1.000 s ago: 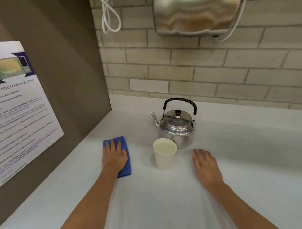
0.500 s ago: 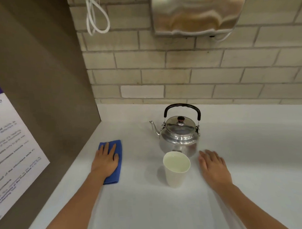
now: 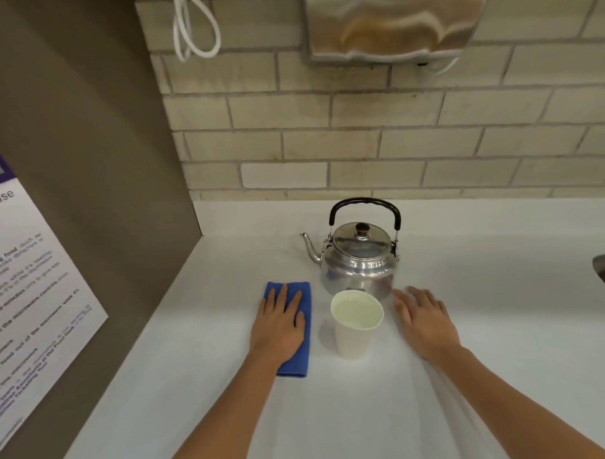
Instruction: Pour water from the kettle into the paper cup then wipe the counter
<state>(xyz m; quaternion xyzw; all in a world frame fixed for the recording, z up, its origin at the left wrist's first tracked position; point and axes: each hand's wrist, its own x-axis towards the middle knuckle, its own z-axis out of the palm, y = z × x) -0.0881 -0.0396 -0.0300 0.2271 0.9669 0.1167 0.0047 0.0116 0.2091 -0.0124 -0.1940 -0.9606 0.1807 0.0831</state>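
We press our left hand (image 3: 280, 328) flat on the blue cloth (image 3: 292, 329) to wipe the bench (image 3: 505, 376), right hand (image 3: 426, 323) open, empty beside the filled paper cup (image 3: 356, 325).

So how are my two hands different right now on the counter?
The left hand lies flat on the folded blue cloth, left of the paper cup; the right hand lies flat on the bare counter, right of the cup. The right hand's fingertips reach close to the kettle; the left hand's point past its spout side. Both are open, palm down, gripping nothing.
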